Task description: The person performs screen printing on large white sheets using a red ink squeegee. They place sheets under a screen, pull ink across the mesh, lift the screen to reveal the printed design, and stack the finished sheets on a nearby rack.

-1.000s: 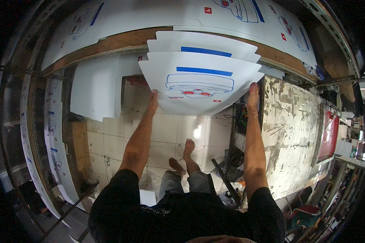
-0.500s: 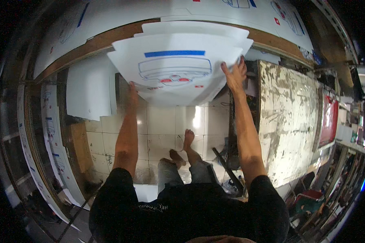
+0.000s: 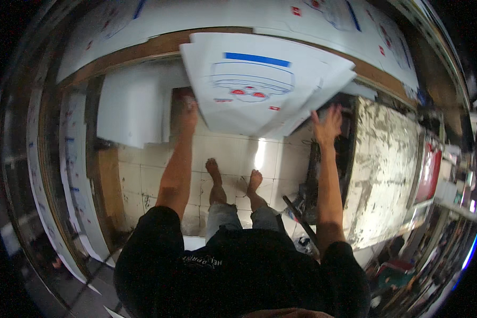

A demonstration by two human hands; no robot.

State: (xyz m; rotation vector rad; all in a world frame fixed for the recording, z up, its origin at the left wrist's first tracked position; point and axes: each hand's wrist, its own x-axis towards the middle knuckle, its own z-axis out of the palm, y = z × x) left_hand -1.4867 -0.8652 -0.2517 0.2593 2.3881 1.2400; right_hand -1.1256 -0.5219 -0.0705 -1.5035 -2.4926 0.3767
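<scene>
A stack of large white printed sheets [image 3: 249,117] with blue and red line artwork leans, tilted, over the edge of the rack in front of me. Its sheets are fanned out unevenly along the right side. My right hand [image 3: 328,126] is beside the stack's lower right edge, fingers spread, with a small gap between it and the sheets. Next to the stack's left edge is my left hand [image 3: 189,110]; it is blurred, and I cannot make out whether its fingers touch or grip the sheets.
A brown wooden rail [image 3: 127,57] runs behind the stack, with more printed sheets [image 3: 196,17] beyond it. Blank white sheets [image 3: 132,103] hang at left. A worn, paint-flaked table [image 3: 384,169] stands at right. Tiled floor [image 3: 196,151] lies under my bare feet.
The stack has turned and its sheets have fanned differently at the right. My right hand has come off its right edge, and my feet have moved apart.
</scene>
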